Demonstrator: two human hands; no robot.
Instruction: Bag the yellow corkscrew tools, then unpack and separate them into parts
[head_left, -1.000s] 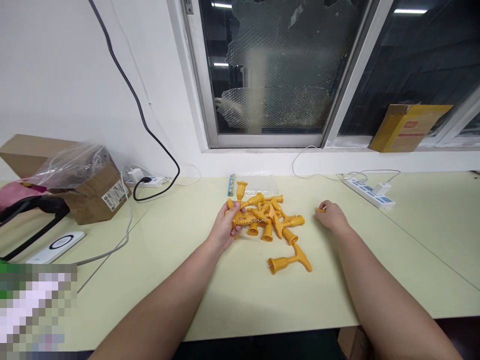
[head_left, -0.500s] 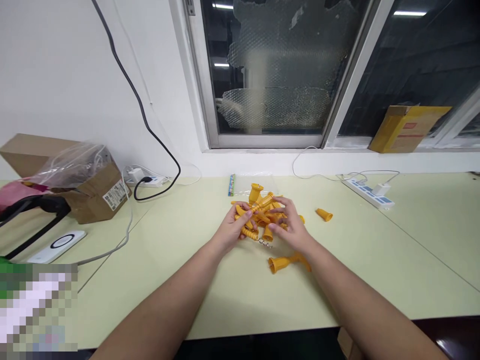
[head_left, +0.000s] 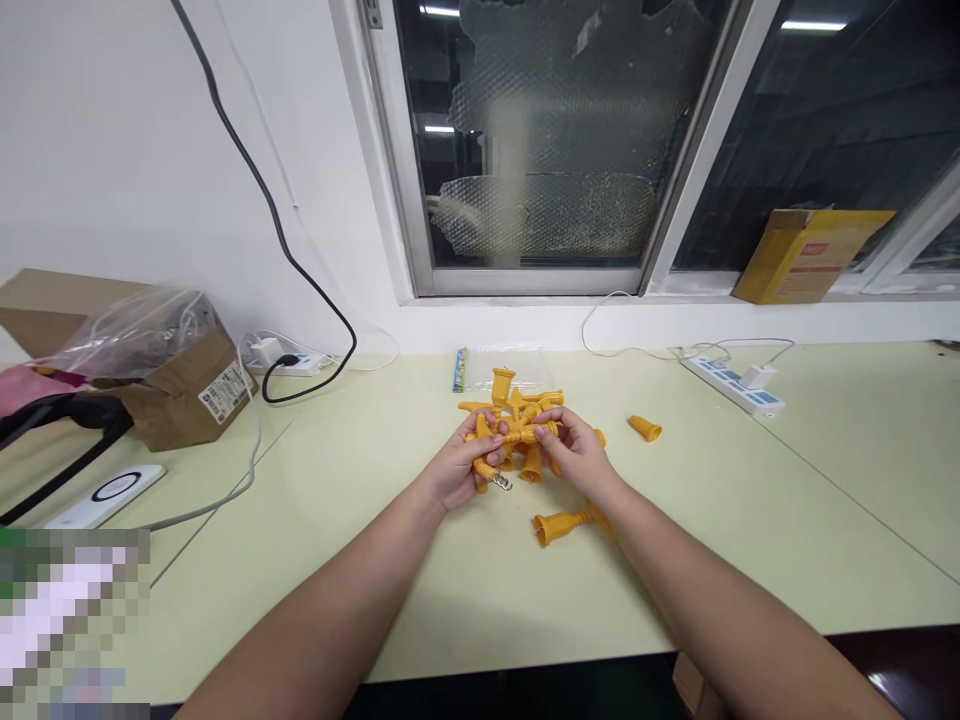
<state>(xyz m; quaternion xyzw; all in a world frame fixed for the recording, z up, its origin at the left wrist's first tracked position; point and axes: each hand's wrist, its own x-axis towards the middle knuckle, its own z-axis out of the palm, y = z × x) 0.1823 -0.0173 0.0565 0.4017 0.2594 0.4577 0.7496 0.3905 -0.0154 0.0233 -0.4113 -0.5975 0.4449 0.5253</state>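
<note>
My left hand (head_left: pixel 454 468) is closed around yellow plastic corkscrew parts. From its underside a ribbed screw piece (head_left: pixel 484 468) points down to the right, its metal spiral (head_left: pixel 502 482) bare. A second yellow corkscrew (head_left: pixel 523 436) lies level between both hands, its left end at my left fingers. My right hand (head_left: pixel 583 455) pinches its right end with thumb and fingers, partly hiding it. Just behind and below the hands is a pile of similar yellow parts, with one flared sleeve (head_left: pixel 502 386) standing up and another (head_left: pixel 531 464) under the held piece.
Nearer me lies another yellow corkscrew (head_left: pixel 559 527), partly behind my right forearm. A loose sleeve (head_left: pixel 644 428) rests to the right. Behind the pile is a clear plastic bag (head_left: pixel 510 368). Power strips (head_left: pixel 731 383), a carton (head_left: pixel 187 385) and a white charging pad (head_left: pixel 112 495) are farther out.
My right hand has come in from hovering with spread fingers and now grips the right end of a yellow corkscrew. The spiral piece at my left hand has shifted slightly left and down.
</note>
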